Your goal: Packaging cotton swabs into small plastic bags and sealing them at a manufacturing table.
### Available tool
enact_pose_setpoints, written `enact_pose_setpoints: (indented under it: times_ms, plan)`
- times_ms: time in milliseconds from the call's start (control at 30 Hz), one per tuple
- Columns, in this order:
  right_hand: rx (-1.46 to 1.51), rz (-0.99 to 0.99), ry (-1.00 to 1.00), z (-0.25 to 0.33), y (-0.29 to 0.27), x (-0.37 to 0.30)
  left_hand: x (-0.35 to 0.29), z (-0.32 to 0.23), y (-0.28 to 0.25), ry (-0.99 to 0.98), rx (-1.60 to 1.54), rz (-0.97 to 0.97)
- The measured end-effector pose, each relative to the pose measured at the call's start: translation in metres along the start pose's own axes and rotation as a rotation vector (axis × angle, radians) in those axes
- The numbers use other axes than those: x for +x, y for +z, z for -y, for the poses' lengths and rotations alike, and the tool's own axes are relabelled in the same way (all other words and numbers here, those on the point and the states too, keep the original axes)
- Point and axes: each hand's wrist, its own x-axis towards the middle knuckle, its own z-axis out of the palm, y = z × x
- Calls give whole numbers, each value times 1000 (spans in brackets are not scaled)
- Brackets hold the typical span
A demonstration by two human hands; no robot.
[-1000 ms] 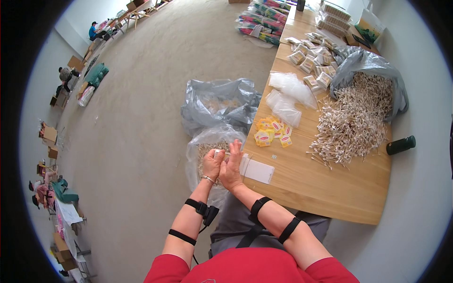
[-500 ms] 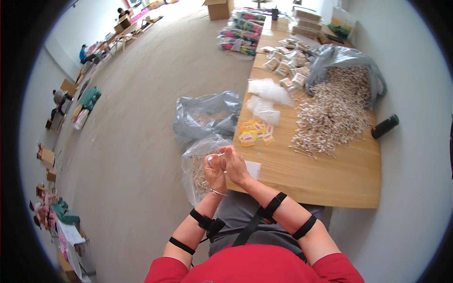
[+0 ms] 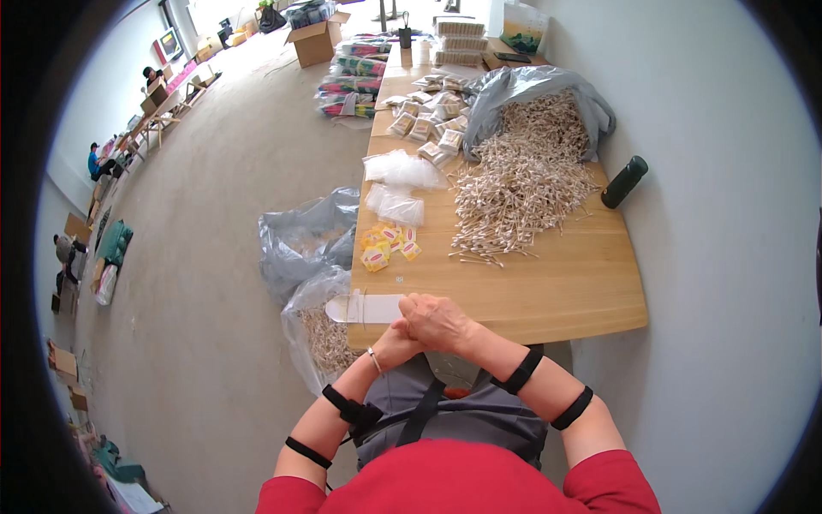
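Note:
My left hand point(image 3: 396, 346) and my right hand point(image 3: 438, 322) are pressed together at the table's near edge, with the right hand above. Both look closed, and whatever lies inside them is hidden by the fingers. A white strip with a rounded left end point(image 3: 377, 309) lies flat on the table just left of my fingers. Across it rest a couple of thin sticks that look like cotton swabs. Farther off sit a scatter of yellow-and-white paper labels point(image 3: 390, 246) and a large heap of loose cotton swabs point(image 3: 522, 184).
The heap spills from a grey plastic bag point(image 3: 591, 98). Clear plastic sleeves point(image 3: 398, 171) and filled small packs point(image 3: 428, 116) lie on the wooden table point(image 3: 556, 291). A dark green bottle point(image 3: 624, 182) stands at the right edge. Open bags point(image 3: 308, 240) sit on the floor, left.
My hands have moved right and closed together, uncovering the white strip. A white-tipped thing that showed in my left hand is now hidden. The whole scene has shifted left in view.

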Motion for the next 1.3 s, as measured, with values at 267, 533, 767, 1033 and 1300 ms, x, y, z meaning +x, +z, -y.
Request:
enact_pose_setpoints:
  times_ms: [267,533,767,1033,1300]
  plan:
    - [-16,103,6,-5,10,-26,10,22,30,393,268,-190]
    - [385,-193,-22,-27,-26,-39,10,-12,13,79,-354,18]
    - [213,-401,-73,-17,-23,-41,9,-10,17,98,-376,3]
    - [215,-364,-52,-10,-26,-43,5,-1,11,150,-66,-24]
    - [574,-236,231,-23,-40,-51,8,0,15,197,-12,-83]
